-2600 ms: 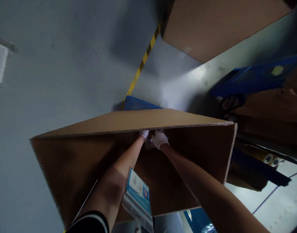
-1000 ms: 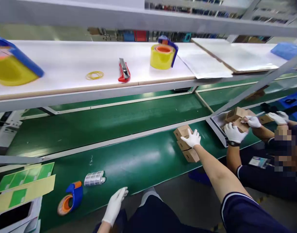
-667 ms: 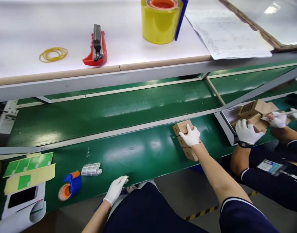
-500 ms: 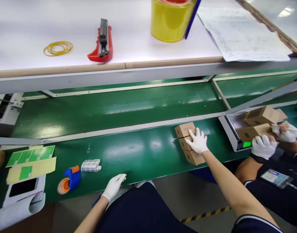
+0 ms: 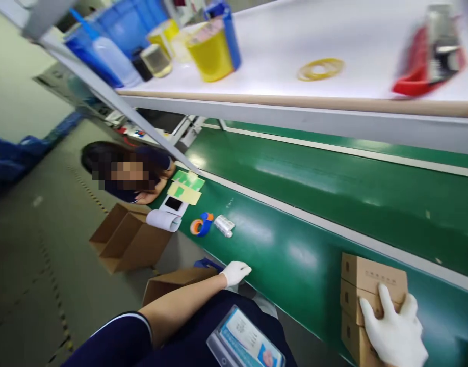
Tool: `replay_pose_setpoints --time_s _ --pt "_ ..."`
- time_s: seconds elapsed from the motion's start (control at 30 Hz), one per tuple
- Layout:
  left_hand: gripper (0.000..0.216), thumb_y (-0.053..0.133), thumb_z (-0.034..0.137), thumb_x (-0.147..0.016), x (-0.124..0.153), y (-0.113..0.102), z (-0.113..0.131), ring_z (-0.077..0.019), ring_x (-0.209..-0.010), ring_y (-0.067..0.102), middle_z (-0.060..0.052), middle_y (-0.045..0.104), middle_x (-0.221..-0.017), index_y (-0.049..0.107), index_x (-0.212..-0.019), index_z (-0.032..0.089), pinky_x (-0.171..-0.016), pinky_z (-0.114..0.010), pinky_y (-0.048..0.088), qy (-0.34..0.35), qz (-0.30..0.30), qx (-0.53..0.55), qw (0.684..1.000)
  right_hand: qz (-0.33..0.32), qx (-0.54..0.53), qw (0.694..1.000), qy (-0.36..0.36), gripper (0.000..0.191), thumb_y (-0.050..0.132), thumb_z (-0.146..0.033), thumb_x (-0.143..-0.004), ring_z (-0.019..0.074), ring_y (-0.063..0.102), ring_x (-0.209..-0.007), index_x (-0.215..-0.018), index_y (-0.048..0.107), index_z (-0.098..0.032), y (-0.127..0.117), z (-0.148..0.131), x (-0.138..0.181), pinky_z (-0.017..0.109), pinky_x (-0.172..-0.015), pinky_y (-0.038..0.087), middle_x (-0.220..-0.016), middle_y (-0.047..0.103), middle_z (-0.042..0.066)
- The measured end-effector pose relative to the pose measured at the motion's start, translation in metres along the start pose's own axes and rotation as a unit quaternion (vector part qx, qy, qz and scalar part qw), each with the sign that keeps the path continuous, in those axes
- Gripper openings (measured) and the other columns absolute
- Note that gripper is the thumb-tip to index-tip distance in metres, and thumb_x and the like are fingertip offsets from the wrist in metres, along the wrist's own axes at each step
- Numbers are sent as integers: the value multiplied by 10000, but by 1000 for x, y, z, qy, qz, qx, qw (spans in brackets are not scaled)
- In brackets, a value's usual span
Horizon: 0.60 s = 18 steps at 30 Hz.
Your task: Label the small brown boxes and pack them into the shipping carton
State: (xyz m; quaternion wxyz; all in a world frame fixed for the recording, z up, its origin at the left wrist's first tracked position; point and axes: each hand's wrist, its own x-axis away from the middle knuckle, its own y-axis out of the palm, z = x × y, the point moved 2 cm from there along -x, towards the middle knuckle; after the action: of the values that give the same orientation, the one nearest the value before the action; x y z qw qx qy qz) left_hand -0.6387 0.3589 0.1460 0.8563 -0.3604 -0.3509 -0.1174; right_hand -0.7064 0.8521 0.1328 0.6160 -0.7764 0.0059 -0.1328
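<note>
Three small brown cardboard boxes [image 5: 371, 278] lie side by side on the near green conveyor belt [image 5: 295, 250] at the lower right. My right hand [image 5: 394, 334], in a white glove, lies flat on top of them with fingers spread. My left hand [image 5: 236, 271], also gloved, rests at the belt's near edge with fingers loosely out and nothing in it. A badge in a clear holder [image 5: 243, 341] hangs over my dark trousers.
A blue tape dispenser [image 5: 202, 225], a label roll [image 5: 224, 225] and green-yellow label sheets [image 5: 186, 186] lie further left on the belt. Another person [image 5: 130, 171] leans there. Open cartons [image 5: 129, 237] stand on the floor. The white shelf [image 5: 333, 46] holds yellow tape, rubber bands and a red cutter.
The view has swung left, away from the co-worker at the right. My right hand stays on the boxes and my left hand stays at the belt edge.
</note>
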Motion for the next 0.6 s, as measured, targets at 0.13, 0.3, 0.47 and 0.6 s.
replay_pose_setpoints --time_s 0.13,0.3,0.47,0.6 --pt "501 448 553 -943 3 -23 -31 -215 -801 675 -55 764 -824 785 -893 184 -744 -294 482 -21 39 28 999 8 -18 1000 -23 770 422 -699 -914 506 573 -1167 -1598 382 -349 2 -101 14 589 -781 531 -1518 368 231" --pt "499 419 499 -957 -1 -68 -76 -205 -735 679 -57 733 -716 761 -792 174 -732 -296 493 -66 58 44 995 48 -31 998 -34 752 406 -693 -929 484 600 -1077 -1592 395 -337 8 -217 20 571 -719 520 -1502 378 257" --pt "445 532 525 -917 -22 -108 -123 -217 -691 689 -55 722 -660 728 -688 197 -721 -308 510 -102 22 43 994 122 -39 991 -49 718 437 -627 -944 458 613 -1039 -1584 418 -302 16 -326 18 571 -741 505 -1507 376 279" --pt "483 526 530 -925 -44 -123 -143 -219 -595 679 -69 716 -625 710 -630 196 -700 -334 522 -108 -22 37 993 139 -23 988 -56 691 432 -588 -958 445 616 -1028 -1571 449 -270 23 -390 9 567 -759 497 -1506 375 291"
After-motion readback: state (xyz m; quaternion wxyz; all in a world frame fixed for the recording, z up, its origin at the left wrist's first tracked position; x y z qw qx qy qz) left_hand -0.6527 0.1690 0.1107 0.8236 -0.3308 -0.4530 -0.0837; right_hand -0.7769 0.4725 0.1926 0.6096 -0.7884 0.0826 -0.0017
